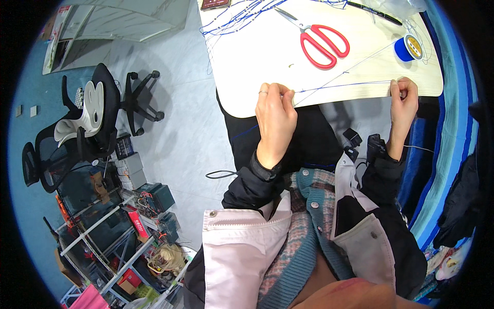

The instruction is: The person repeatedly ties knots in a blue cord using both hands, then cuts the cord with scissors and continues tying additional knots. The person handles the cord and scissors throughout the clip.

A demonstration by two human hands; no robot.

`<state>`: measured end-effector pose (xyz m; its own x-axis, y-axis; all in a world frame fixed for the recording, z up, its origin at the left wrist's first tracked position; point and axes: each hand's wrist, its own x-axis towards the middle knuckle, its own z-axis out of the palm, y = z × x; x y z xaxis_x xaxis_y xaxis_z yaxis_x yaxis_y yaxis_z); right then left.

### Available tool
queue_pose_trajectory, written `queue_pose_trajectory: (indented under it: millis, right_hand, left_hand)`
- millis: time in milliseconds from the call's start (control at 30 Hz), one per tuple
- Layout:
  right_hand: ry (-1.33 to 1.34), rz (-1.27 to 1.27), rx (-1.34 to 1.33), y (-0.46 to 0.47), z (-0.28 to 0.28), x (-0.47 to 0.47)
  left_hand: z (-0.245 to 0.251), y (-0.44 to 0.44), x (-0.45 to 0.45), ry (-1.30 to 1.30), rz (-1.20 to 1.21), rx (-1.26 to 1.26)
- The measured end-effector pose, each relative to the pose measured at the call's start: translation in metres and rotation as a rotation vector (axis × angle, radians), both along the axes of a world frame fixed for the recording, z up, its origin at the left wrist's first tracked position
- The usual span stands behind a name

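Note:
Between my two hands a thin blue cord (pixel 343 84) runs nearly level, just above the front edge of the white table (pixel 247 69). My left hand (pixel 276 112), with a ring on one finger, pinches its left end near a small knot. The fingertips of my right hand (pixel 404 92) grip the other end. A thin pale thread (pixel 370 56) slants from near my left hand up toward a spool of blue cord (pixel 405 49), with a small knot partway along. Red-handled scissors (pixel 320 44) lie beyond the cord, blades slightly apart.
Several beaded blue strands (pixel 247 15) lie at the table's far side, near a phone (pixel 216 4). A black pen (pixel 376 13) and a clear plastic bag (pixel 401 5) are at the far right. An office chair (pixel 85 119) and a cluttered rack (pixel 119 239) stand to the left.

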<state>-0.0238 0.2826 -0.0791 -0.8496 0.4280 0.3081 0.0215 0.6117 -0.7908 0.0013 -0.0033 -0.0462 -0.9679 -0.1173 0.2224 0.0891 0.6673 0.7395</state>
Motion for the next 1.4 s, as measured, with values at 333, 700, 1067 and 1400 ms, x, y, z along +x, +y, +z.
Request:
queue_pose_trajectory:
  millis: [333,700,1067,1400]
  right_hand:
    - [-0.006,-0.001,0.063,-0.011,0.007,0.001]
    - [0.013,-0.022,0.071,-0.011,0.005,0.003]
    - [0.112,-0.08,-0.165,-0.008,0.0,0.009]
    - [0.168,-0.093,-0.076,0.011,0.0,0.015]
  left_hand:
    - [0.003,0.005,0.001,0.039,0.03,0.167]
    - [0.004,0.005,0.001,-0.021,0.043,0.04]
    - [0.005,0.001,-0.001,-0.087,0.01,0.078]
    - [0.007,0.01,-0.002,-0.178,0.032,0.086]
